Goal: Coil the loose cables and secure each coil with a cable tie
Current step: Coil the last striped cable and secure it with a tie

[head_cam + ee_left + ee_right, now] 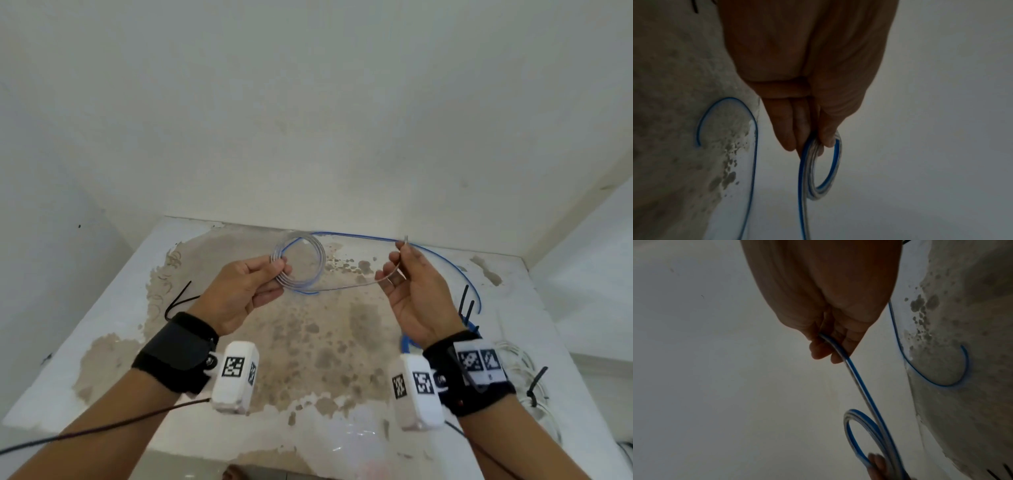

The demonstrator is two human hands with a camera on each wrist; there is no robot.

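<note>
Two hands on one cable, and we are mid-wind: our left hand pinches the coil at its near side, thumb and fingers clamped across several stacked turns of the clear, blue-striped cable, holding it up above the worktop. Our right hand has its grip closed on the free tail, fingertips pinching close to the cable's end, which pokes up past the thumb. From here, we judge, the tail wants laying round as one last turn, matched to the loops already there, with the left thumb lifting only briefly to trap it. Keep the tail lightly taut so the turns do not spring open, and let it twist freely between the fingers rather than forcing a kink. A separate thin blue cable lies loose on the worktop behind, well apart, and black cable ties wait just beside the right wrist, close enough to reach while the left hand keeps the bundle pinched.
</note>
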